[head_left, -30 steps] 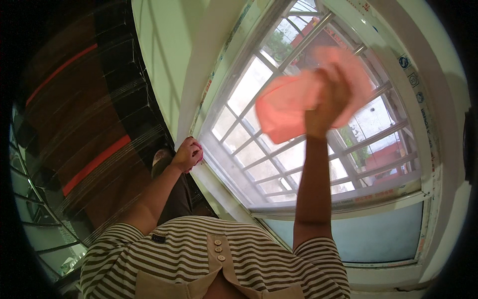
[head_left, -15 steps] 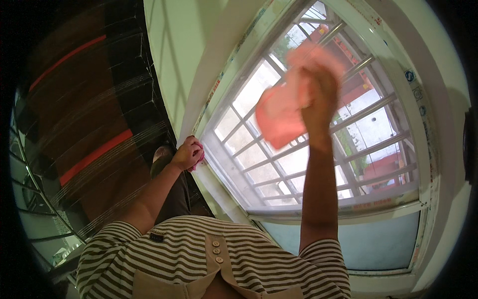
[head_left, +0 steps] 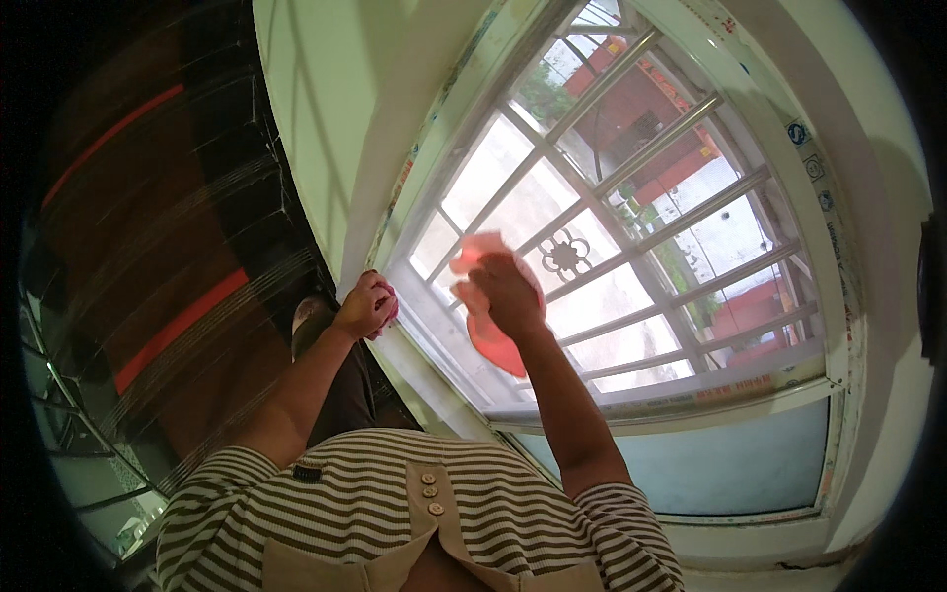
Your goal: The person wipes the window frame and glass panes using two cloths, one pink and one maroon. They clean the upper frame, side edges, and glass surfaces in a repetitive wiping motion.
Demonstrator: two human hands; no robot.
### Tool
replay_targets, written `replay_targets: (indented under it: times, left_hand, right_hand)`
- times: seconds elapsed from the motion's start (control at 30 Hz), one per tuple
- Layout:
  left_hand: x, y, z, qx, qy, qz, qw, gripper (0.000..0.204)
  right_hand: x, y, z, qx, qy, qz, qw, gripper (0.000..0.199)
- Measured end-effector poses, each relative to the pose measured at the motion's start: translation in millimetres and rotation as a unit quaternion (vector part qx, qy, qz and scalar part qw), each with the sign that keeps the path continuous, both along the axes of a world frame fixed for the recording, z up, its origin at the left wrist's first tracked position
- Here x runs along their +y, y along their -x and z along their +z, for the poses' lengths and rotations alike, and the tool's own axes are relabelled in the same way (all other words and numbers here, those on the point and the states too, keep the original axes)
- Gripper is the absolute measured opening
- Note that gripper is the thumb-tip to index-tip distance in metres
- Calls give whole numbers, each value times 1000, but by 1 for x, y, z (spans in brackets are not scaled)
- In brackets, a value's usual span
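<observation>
My right hand point(head_left: 509, 296) is closed on a salmon-pink cloth point(head_left: 496, 347), in front of the lower left part of the window point(head_left: 631, 286). The cloth spreads out above and below my fingers and is slightly blurred. Whether it touches the glass I cannot tell. My left hand point(head_left: 361, 308) is wrapped round a bunched magenta cloth point(head_left: 389, 306) and rests at the left edge of the white window frame point(head_left: 419, 340). Most of that cloth is hidden by my fingers.
Metal bars point(head_left: 681, 237) with a flower-shaped ornament point(head_left: 565, 256) cross the window. A frosted pane point(head_left: 730, 464) sits below it. On the left, dark steps point(head_left: 187, 237) with red strips point(head_left: 182, 331) run down beside a curved railing point(head_left: 84, 395).
My right hand has swept down and to the left across the window with the salmon-pink cloth. My left hand stays at the frame with the magenta cloth.
</observation>
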State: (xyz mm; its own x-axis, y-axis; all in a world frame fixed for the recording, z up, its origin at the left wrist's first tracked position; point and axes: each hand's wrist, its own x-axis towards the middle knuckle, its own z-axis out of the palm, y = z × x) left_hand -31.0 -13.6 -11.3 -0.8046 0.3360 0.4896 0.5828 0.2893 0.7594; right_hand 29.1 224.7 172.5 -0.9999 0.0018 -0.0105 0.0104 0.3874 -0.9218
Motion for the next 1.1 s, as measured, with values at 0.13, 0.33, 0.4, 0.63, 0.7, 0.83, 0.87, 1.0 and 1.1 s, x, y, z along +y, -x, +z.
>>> replay_targets:
  times: [0.13,0.33,0.4,0.63,0.7,0.83,0.87,1.0,1.1]
  left_hand:
    - [0,3,-7,-5,-10,-20,1000,12]
    - [2,4,-9,21,14,-15,1000,12]
    - [3,2,-7,13,11,-17,1000,12]
    - [5,0,2,2,15,-26,1000,12]
    - [5,-1,1,23,25,-25,999,12]
    - [2,-6,-4,-16,22,-37,999,14]
    - [2,-9,-5,-29,7,-27,999,14]
    - [-3,-14,-7,-29,10,-24,999,16]
    - [-5,-18,-6,-9,24,-11,1000,15]
  right_hand:
    - [27,-21,21,259,-471,41,842,29]
    - [63,-53,162,515,-537,-140,653,26]
    - [73,-67,194,558,-436,-264,655,24]
    - [69,-58,127,553,-509,-222,621,20]
    - [50,-61,68,338,14,-128,932,24]
    - [48,-79,12,277,-492,-19,825,31]
    - [51,-81,13,205,-464,-21,862,33]
    - [69,-88,81,444,-450,-79,771,31]
    - [77,-108,154,530,-474,-180,680,32]
